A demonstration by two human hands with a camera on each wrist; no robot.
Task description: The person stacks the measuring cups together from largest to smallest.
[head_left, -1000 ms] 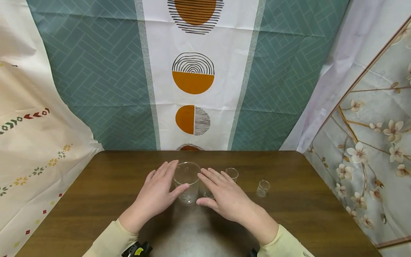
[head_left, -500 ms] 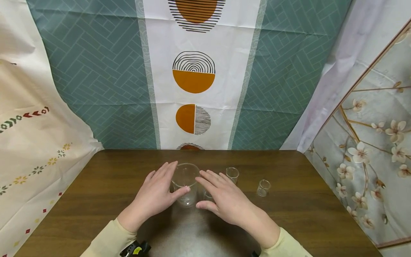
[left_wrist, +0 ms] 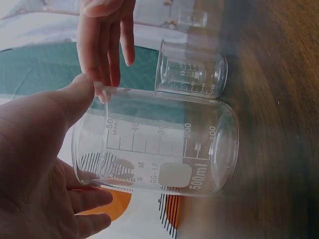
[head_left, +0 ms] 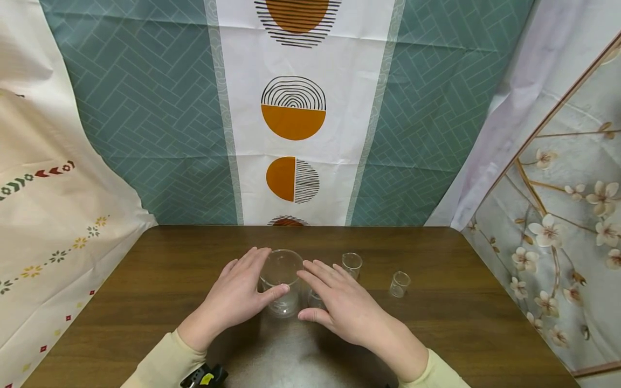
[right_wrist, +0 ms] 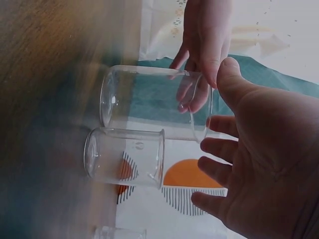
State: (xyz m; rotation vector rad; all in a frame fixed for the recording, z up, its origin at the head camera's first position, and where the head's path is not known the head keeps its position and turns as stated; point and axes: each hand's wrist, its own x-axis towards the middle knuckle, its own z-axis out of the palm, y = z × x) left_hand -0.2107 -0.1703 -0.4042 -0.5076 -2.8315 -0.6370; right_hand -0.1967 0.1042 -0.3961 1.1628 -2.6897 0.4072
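Observation:
A large glass beaker (head_left: 282, 296), marked 500 ml in the left wrist view, stands upright between both hands. My left hand (head_left: 237, 293) holds it at the rim, thumb on the near side and fingers around the left side. My right hand (head_left: 346, 302) is spread with relaxed fingers, its fingertips right at the rim's right side. Beside the large beaker stands a medium beaker (right_wrist: 124, 154), partly hidden under my right hand in the head view. Beyond that hand is a smaller beaker (head_left: 351, 263), its lower part covered.
The smallest beaker (head_left: 399, 284) stands farther right on the brown wooden table (head_left: 160, 280). A patterned teal and white cloth (head_left: 291, 178) hangs behind the table's back edge. Printed cloths hang along the left and right sides.
The large beaker has shifted a little nearer to me, with my left thumb moving along with it. The right hand has moved only slightly; the other beakers stay in place.

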